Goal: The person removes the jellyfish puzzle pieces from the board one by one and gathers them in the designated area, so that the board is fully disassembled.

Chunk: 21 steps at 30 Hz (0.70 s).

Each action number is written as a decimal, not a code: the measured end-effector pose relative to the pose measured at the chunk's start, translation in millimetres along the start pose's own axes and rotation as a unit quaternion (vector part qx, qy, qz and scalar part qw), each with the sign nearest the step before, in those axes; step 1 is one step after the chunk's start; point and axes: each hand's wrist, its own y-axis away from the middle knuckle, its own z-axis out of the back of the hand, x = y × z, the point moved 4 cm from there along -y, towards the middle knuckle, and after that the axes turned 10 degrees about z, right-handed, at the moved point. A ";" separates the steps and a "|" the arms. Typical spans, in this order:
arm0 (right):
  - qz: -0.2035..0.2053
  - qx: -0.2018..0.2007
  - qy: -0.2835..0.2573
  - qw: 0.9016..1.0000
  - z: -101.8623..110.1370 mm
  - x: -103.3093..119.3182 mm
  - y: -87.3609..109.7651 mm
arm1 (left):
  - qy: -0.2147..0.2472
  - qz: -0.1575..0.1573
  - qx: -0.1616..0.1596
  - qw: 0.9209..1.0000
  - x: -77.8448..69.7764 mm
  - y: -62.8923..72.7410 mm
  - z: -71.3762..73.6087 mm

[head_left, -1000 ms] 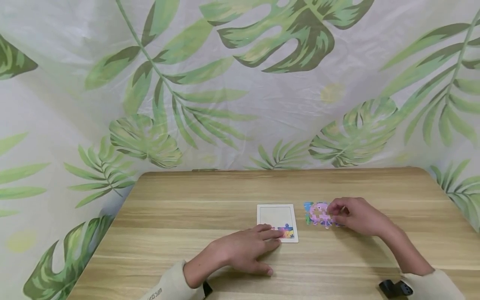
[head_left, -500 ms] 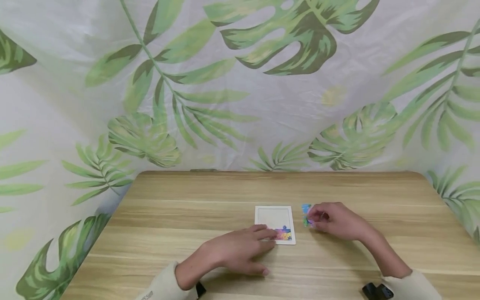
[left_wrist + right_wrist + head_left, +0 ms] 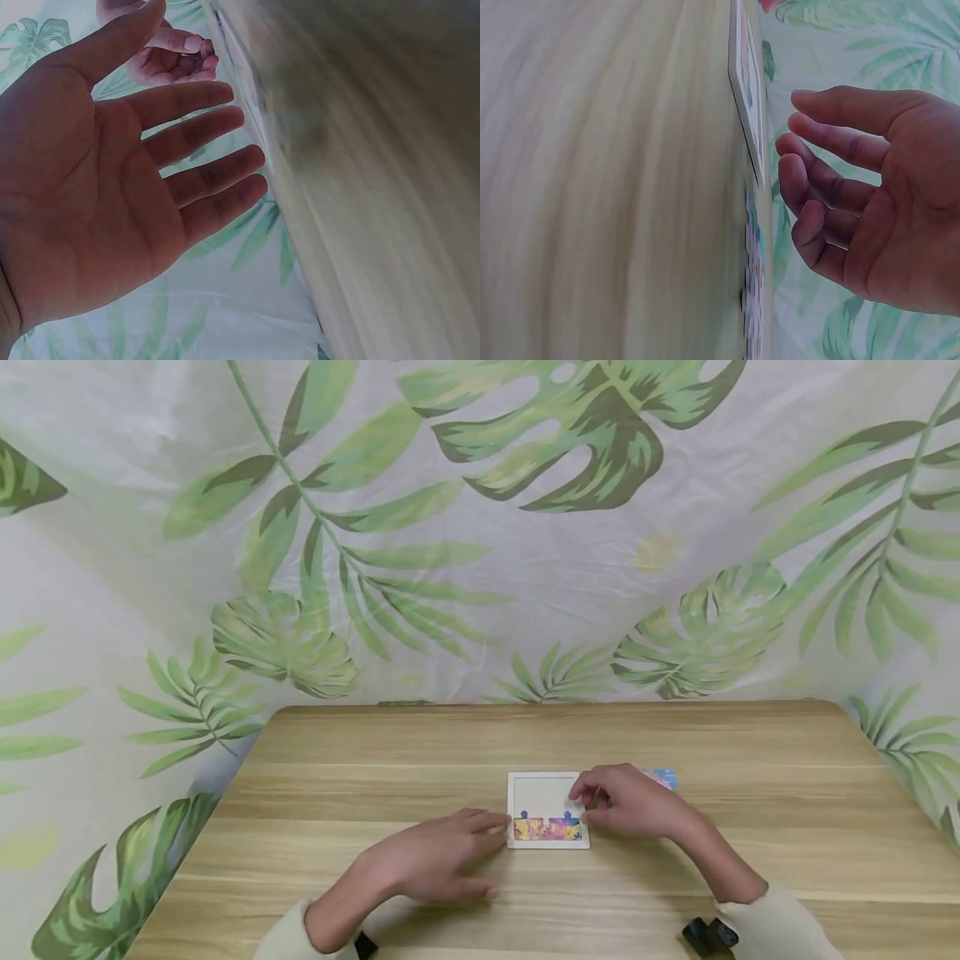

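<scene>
A white-rimmed puzzle tray [image 3: 512,789] lies on the table, with a row of colourful jigsaw pieces [image 3: 547,829] along its near edge; its upper part shows the pale base. My left hand [image 3: 435,857] stays flat and spread, fingertips at the tray's left edge. Straight fingers show on the left hand [image 3: 112,180] in the left wrist view. Over the tray's right edge hovers my right hand [image 3: 633,802], fingers loosely bent. No piece shows between the fingers of the right hand [image 3: 877,195] in the right wrist view. Behind it, loose jigsaw pieces [image 3: 663,777] are partly hidden.
The wooden table [image 3: 360,760] extends around the tray on all sides. A leaf-patterned cloth [image 3: 450,568] hangs behind its far edge. Dark wrist devices [image 3: 708,935] sit at the sleeves.
My right hand has moved left from the loose pieces to the tray's right edge. My left hand has drawn left off the row of pieces, uncovering it.
</scene>
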 end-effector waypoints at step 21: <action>0.008 0.038 -0.007 0.999 -40.7 23.7 -47.1 | -0.024 -0.040 -0.021 0.999 -4.0 3.5 -12.7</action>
